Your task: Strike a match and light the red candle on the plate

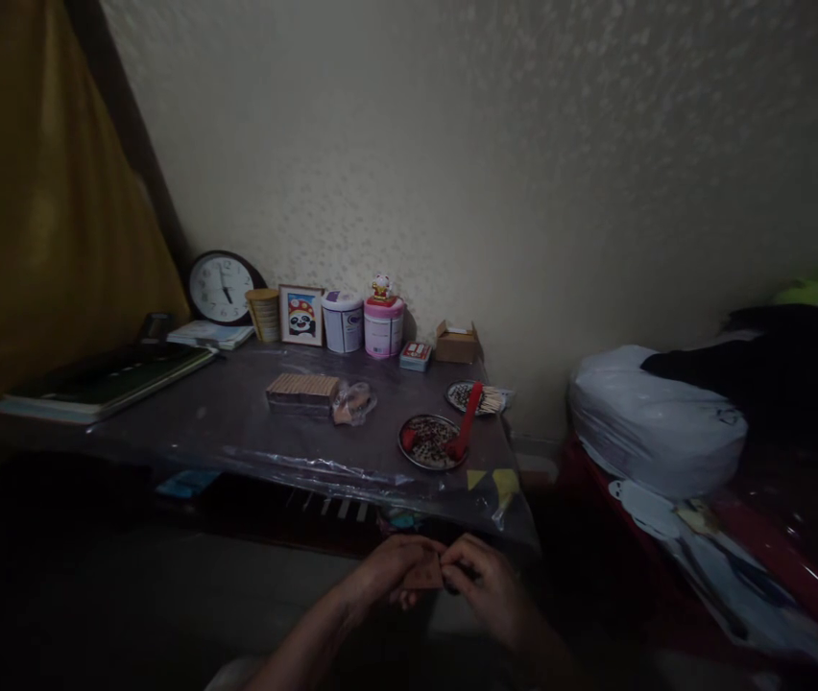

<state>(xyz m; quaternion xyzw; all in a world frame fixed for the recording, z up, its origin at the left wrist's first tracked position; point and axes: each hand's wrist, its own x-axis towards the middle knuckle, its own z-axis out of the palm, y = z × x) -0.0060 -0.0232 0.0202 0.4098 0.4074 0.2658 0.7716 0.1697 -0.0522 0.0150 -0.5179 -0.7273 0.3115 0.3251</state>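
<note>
Head view: I'm seeing the brown card (pixel 424 574) extending rightward from the left hand (pixel 396 564) gripping it, the right hand (pixel 482 578) pinching its edge.

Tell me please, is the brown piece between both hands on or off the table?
Off: the left hand holds the brown piece, with the right hand at its edge, in front of the table.

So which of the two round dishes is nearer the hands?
The front dish, with the long red utensil slanting up from its right side. The other dish sits farther back, with pale sticks.
</note>
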